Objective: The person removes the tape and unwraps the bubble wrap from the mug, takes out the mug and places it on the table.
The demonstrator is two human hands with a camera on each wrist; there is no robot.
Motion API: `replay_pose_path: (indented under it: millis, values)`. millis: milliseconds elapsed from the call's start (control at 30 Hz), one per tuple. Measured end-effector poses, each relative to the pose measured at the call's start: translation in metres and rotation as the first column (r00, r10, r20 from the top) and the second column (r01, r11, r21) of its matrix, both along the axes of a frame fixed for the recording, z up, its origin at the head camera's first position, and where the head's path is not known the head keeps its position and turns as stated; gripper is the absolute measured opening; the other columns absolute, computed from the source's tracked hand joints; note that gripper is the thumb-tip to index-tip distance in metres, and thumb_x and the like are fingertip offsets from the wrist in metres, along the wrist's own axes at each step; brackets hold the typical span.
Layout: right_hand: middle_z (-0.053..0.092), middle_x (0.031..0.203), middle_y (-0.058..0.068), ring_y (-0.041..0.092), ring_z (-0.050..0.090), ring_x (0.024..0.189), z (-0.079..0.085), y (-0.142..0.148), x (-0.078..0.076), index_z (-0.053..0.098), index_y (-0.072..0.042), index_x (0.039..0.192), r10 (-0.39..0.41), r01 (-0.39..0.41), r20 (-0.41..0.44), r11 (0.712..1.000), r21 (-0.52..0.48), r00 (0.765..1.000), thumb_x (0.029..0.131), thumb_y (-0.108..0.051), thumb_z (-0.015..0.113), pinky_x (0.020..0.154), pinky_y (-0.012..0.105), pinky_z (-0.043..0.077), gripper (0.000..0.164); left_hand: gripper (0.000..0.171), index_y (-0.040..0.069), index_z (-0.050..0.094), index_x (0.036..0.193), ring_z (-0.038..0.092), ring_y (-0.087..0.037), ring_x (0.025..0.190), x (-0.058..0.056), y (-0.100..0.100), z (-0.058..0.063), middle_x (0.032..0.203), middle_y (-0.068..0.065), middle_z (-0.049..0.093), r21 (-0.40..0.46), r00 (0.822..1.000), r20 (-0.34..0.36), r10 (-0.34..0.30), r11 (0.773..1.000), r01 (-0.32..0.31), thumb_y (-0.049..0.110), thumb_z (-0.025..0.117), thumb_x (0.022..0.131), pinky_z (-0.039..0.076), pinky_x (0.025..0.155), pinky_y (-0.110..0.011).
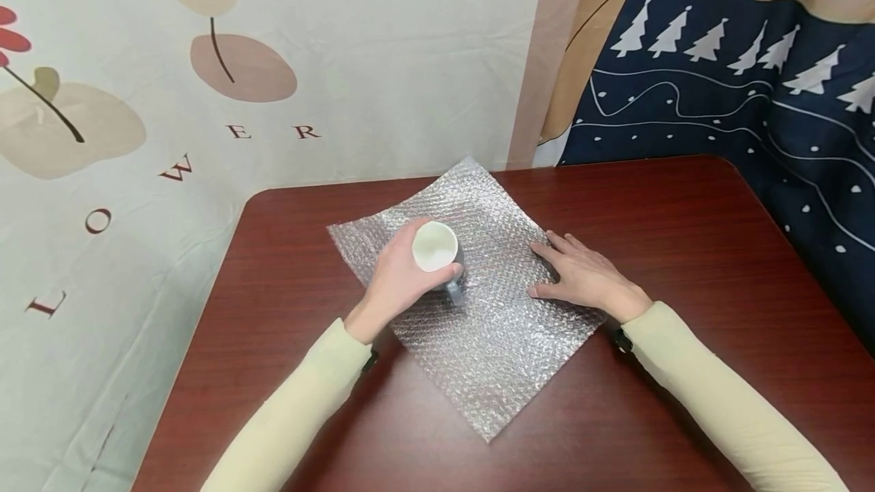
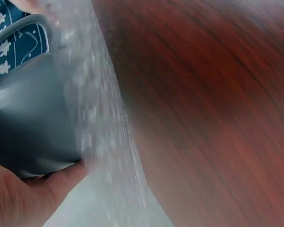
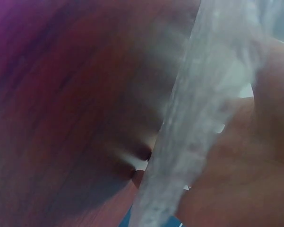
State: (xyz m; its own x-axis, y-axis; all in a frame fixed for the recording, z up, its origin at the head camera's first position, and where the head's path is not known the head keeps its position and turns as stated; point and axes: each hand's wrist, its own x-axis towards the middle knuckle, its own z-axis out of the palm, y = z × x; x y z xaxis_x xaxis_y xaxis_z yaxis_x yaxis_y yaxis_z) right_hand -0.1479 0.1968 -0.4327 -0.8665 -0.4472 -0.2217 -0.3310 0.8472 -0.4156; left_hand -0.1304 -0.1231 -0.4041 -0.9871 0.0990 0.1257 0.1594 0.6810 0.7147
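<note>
A sheet of bubble wrap (image 1: 499,310) lies cornerwise on the table. Upon its left part is a dark grey-blue mug (image 1: 456,293) with a white inside, its handle pointing toward the wearer. My left hand (image 1: 403,268) grips the mug around its side, thumb near the handle. In the left wrist view the mug (image 2: 33,113) shows its glossy outer wall beside the wrap (image 2: 99,118). My right hand (image 1: 581,275) rests with spread fingers on the right edge of the wrap. In the right wrist view, the hand (image 3: 236,165) is partly hidden behind the wrap's blurred edge.
The reddish-brown wooden table (image 1: 697,249) spreads out around the wrap. A light curtain (image 1: 410,59) with flower prints and letters hangs behind and at left. Navy cloth (image 1: 683,105) with white trees hangs at the right.
</note>
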Motion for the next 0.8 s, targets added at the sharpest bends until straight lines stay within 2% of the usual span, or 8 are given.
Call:
replay_pose_path:
  millis: [367, 633, 800]
  values:
    - [0.022, 0.166, 0.029, 0.056, 0.017, 0.151, 0.0, 0.0, 0.001, 0.041, -0.007, 0.159, -0.007, 0.007, 0.009, 1.0, 0.006, 1.0, 0.092, -0.055, 0.072, 0.111, 0.077, 0.027, 0.088, 0.086, 0.019, 0.054, 0.146, 0.062, -0.035, 0.109, 0.018, -0.05, 0.013, 0.131, -0.007, 0.063, -0.061, 0.996, -0.026, 0.083, 0.995, -0.084, 0.048, 0.09, 0.074, 0.052, 0.085, -0.054]
    - [0.024, 0.165, 0.029, 0.056, 0.018, 0.15, 0.002, -0.001, 0.001, 0.042, -0.007, 0.159, -0.007, 0.007, 0.008, 1.0, 0.003, 1.0, 0.092, -0.055, 0.072, 0.111, 0.077, 0.027, 0.088, 0.085, 0.017, 0.053, 0.148, 0.062, -0.035, 0.111, 0.028, -0.089, 0.017, 0.136, -0.006, 0.061, -0.062, 0.988, -0.057, 0.146, 0.987, -0.149, 0.044, 0.091, 0.076, 0.05, 0.087, -0.051]
    - [0.024, 0.165, 0.029, 0.056, 0.018, 0.15, 0.002, -0.002, 0.001, 0.041, -0.007, 0.159, -0.007, 0.007, 0.008, 1.0, 0.006, 1.0, 0.092, -0.054, 0.072, 0.111, 0.076, 0.027, 0.087, 0.085, 0.013, 0.051, 0.149, 0.06, -0.036, 0.113, 0.033, -0.108, 0.017, 0.139, -0.009, 0.06, -0.073, 0.982, -0.049, 0.184, 0.98, -0.187, 0.044, 0.089, 0.079, 0.048, 0.089, -0.051]
